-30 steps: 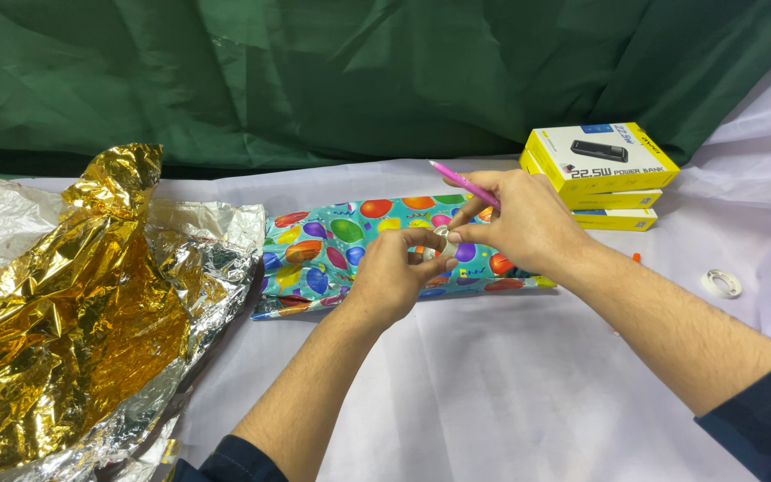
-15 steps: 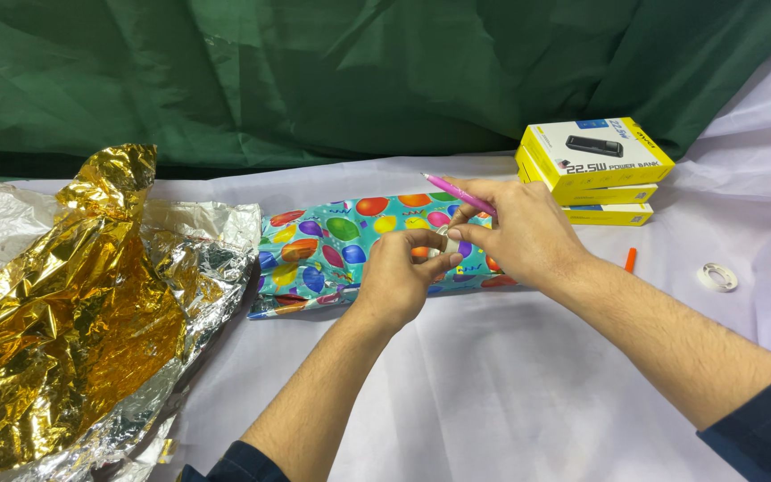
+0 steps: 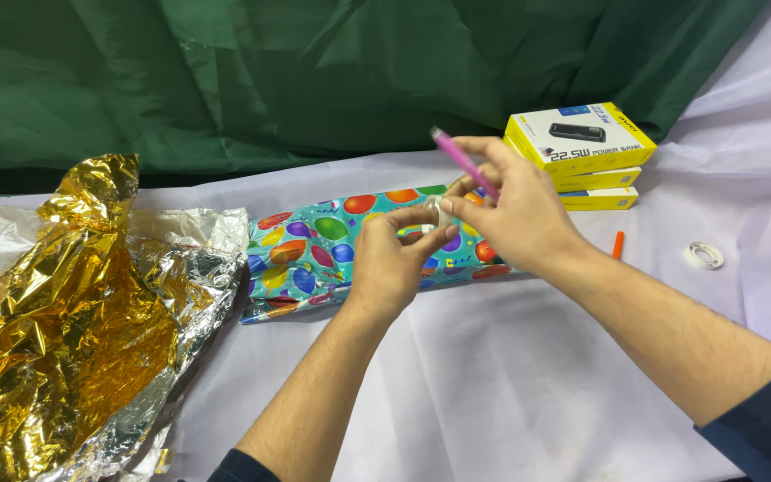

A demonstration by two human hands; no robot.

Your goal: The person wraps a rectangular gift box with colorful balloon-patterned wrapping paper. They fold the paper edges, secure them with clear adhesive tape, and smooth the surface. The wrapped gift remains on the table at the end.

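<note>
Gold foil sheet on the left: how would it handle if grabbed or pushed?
The gold foil sheet is heavily creased and stands in peaks, so it probably holds folds yet stays floppy overall. It looks thin and likely very light for its spread. Its glossy surface may slip, and a push would probably crumple it against the white tablecloth rather than slide it.

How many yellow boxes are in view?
3, stacked at the table's far right: top box, middle box, bottom box. More could be hidden behind them.

The right hand (image 3: 515,219) has lifted a little — its pink pen (image 3: 464,162) now tilts steeper, above the wrapped parcel (image 3: 314,250).
</note>
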